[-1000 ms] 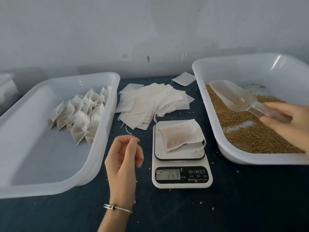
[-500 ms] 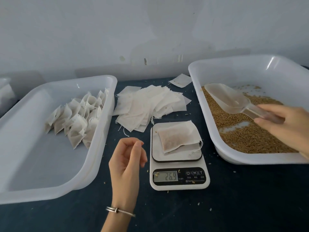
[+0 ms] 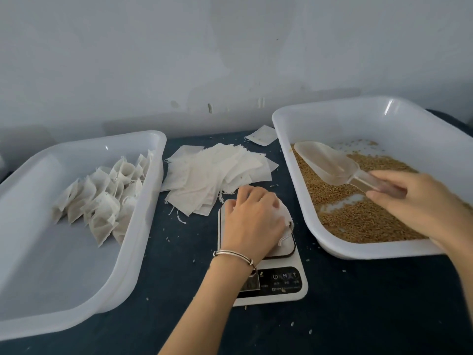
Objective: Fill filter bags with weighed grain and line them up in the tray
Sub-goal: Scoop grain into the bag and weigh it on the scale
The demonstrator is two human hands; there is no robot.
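A filled white filter bag (image 3: pixel 283 217) lies on the small kitchen scale (image 3: pixel 281 288) at the centre. My left hand (image 3: pixel 252 221) lies on top of that bag, fingers curled over it, and hides most of it; the drawstring pokes out to the right. My right hand (image 3: pixel 419 203) grips the handle of a clear plastic scoop (image 3: pixel 325 161) over the brown grain (image 3: pixel 358 216) in the right tray (image 3: pixel 332 119). Several filled bags (image 3: pixel 102 198) stand in rows at the back of the left tray (image 3: pixel 76 278).
A loose pile of empty flat filter bags (image 3: pixel 215 180) lies on the dark table behind the scale, with one stray bag (image 3: pixel 262 135) further back. Spilled grains dot the table. A grey wall stands close behind the trays.
My left hand has moved from hovering left of the scale onto the filled bag on the platform, and its arm now covers the display. The right hand still holds the scoop over the grain.
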